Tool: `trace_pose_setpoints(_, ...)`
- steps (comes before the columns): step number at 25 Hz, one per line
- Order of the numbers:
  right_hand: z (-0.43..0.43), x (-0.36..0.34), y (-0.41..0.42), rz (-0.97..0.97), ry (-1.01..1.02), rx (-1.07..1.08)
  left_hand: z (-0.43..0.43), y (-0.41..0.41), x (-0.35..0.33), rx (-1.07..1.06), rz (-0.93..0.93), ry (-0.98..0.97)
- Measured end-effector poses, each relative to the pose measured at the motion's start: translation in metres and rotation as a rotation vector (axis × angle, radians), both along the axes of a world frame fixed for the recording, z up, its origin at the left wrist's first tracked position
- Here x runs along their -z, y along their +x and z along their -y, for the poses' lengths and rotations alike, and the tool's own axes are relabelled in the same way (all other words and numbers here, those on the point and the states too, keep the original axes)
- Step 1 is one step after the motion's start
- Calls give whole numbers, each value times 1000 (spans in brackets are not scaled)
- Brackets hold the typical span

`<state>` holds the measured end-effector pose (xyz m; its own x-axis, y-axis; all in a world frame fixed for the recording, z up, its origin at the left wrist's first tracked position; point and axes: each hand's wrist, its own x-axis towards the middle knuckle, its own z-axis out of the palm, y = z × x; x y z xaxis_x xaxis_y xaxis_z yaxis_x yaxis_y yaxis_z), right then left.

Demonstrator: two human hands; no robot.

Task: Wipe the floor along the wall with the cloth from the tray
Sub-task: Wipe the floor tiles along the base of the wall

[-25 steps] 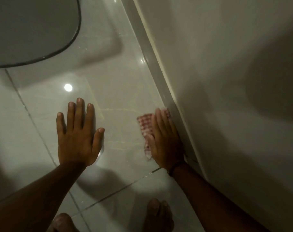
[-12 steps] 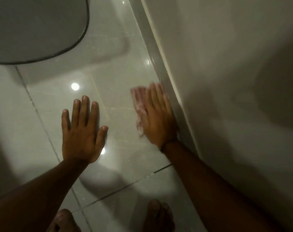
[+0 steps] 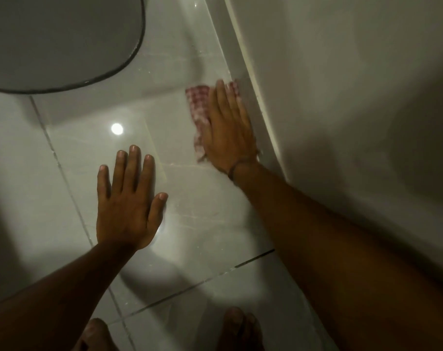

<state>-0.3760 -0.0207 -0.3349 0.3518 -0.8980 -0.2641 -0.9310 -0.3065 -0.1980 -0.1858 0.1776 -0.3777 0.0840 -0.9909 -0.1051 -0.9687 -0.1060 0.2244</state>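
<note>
A red-and-white checked cloth point(image 3: 199, 107) lies flat on the glossy tiled floor point(image 3: 195, 198), right beside the skirting of the wall point(image 3: 342, 97). My right hand point(image 3: 228, 130) presses flat on top of the cloth, fingers stretched forward along the wall; the cloth shows to the left of the hand and past the fingertips. My left hand point(image 3: 129, 201) rests flat on the floor, fingers spread, holding nothing, well to the left of the cloth.
A large grey rounded object with a dark rim point(image 3: 58, 41) fills the top left. The pale skirting strip point(image 3: 256, 97) runs diagonally along the wall. My bare toes point(image 3: 238, 325) show at the bottom edge. Dark grout lines cross the tiles.
My right hand has slid the cloth forward along the wall, away from me. My left hand has stayed planted on the floor.
</note>
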Motion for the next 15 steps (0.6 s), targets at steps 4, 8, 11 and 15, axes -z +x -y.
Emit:
trace_pose_setpoints(4,12,7,5,6,-20,-13,1,0,0,-4,-3,-2)
trace_pose_setpoints(8,-108,0,-63,0,-25,22,0,1,0,3,-25,-1)
trace_pose_setpoints(11,-166,-3,-91,23,-3,85,0,-1,-4,9,-36,14)
trace_pose_setpoints(15,-171,-10,-111,100,102,-13,2,-1,-15,8,-81,74)
